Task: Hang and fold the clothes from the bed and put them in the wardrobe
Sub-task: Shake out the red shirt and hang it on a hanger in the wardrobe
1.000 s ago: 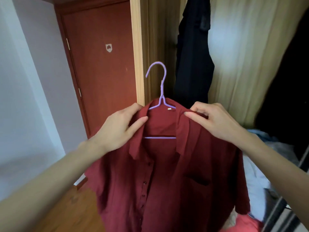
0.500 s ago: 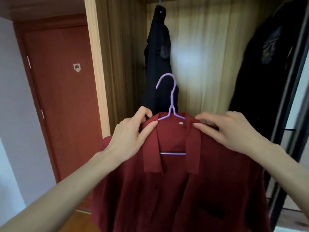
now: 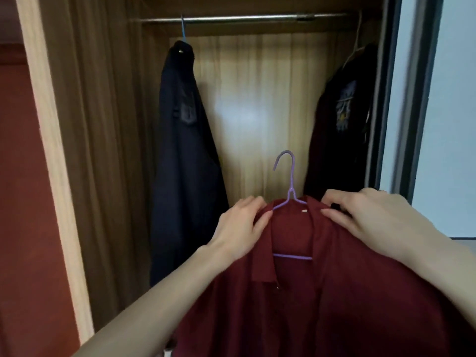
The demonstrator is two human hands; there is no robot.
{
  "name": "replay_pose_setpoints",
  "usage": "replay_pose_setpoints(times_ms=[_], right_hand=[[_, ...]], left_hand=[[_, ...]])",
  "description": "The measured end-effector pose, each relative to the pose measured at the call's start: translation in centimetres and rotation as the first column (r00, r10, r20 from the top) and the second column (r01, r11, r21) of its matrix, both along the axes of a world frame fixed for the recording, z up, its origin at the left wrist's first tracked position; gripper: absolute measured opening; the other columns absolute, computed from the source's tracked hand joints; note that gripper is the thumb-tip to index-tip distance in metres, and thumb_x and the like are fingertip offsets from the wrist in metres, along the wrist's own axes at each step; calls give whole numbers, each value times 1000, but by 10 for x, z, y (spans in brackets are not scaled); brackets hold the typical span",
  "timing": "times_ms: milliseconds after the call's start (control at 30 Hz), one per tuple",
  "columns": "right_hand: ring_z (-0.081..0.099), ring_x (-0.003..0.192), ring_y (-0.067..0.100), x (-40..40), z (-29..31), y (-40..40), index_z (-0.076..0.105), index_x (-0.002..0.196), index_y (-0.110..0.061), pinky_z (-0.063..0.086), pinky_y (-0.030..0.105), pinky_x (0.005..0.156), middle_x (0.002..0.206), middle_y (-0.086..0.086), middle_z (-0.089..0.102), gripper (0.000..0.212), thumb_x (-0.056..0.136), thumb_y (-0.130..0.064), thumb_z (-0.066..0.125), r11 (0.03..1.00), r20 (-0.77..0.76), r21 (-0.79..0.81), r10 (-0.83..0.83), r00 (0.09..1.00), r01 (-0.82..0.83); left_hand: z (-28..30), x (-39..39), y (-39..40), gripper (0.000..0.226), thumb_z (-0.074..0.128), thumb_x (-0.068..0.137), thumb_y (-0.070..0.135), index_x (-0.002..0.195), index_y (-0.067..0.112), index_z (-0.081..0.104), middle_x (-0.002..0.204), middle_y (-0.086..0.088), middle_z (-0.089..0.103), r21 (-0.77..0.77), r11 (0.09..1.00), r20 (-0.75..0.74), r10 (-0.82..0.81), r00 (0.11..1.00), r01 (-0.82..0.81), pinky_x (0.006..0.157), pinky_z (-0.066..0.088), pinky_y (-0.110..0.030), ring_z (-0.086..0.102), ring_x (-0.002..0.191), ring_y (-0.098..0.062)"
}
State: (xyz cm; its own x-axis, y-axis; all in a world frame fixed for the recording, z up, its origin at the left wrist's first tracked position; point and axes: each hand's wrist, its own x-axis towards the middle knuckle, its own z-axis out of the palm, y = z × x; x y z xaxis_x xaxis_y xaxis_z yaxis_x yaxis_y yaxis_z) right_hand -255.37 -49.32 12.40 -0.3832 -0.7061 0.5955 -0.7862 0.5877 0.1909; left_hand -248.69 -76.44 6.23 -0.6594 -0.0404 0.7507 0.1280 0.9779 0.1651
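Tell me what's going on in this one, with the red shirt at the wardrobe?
A person holds a dark red shirt on a purple hanger in front of the open wardrobe. The left hand and right hand each pinch a shoulder of the shirt beside the collar. The hanger's hook points up, well below the metal rail, so it is not hung yet. A dark navy garment and a black printed garment already hang there, with free rail between them.
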Motion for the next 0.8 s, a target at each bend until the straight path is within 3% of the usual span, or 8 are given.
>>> replay_pose_setpoints(times_ms=[167, 300, 433, 500, 633, 800], right_hand=[[67, 90, 28, -12, 20, 4, 51, 115, -38, 36, 35, 65, 80, -6, 47, 26, 105, -54, 34, 989, 5, -27, -145, 989, 145], [67, 91, 35, -21, 63, -3, 55, 116, -32, 36, 36, 65, 77, -3, 39, 25, 107, -50, 39, 977, -111, -103, -200, 973, 189], [66, 95, 41, -43, 114, -28, 61, 115, -21, 35, 38, 66, 97, 12, 63, 23, 108, -38, 47, 958, -294, -192, -265, 918, 215], [67, 94, 41, -52, 134, -48, 63, 113, -17, 34, 39, 66, 102, 14, 66, 16, 106, -27, 52, 948, -332, -224, -293, 897, 227], [67, 100, 40, -69, 159, -79, 62, 112, -14, 31, 38, 67, 108, 13, 66, 12, 103, -18, 55, 938, -320, -255, -310, 895, 234], [67, 99, 36, -92, 176, -109, 61, 110, -18, 31, 37, 67, 107, 9, 67, 9, 102, -20, 57, 929, -295, -286, -319, 901, 236]], left_hand=[[19, -57, 14, 17, 60, 101, 42, 91, 31, 52, 92, 11, 54, 107, 994, -53, -32, 998, 38, 79, 53, -42, 63, 93, -23], [69, -88, 12, 17, 62, 100, 41, 103, 25, 66, 100, 6, 64, 165, 986, -161, -14, 987, 40, 84, 54, -44, 64, 99, -20], [118, -111, 4, 35, 54, 94, 48, 119, 27, 64, 115, 4, 63, 196, 979, -226, -14, 974, 60, 96, 52, -47, 62, 112, -20], [137, -119, 0, 47, 51, 92, 50, 131, 27, 60, 124, 3, 61, 220, 974, -222, -6, 975, 56, 102, 50, -47, 58, 120, -20], [160, -134, -8, 52, 51, 99, 45, 147, 24, 49, 139, 1, 56, 264, 962, -220, -8, 975, 68, 112, 44, -44, 53, 131, -19], [180, -149, -21, 49, 49, 108, 35, 155, 25, 42, 154, 6, 49, 243, 966, -248, -26, 968, 89, 120, 30, -27, 42, 143, -11]])
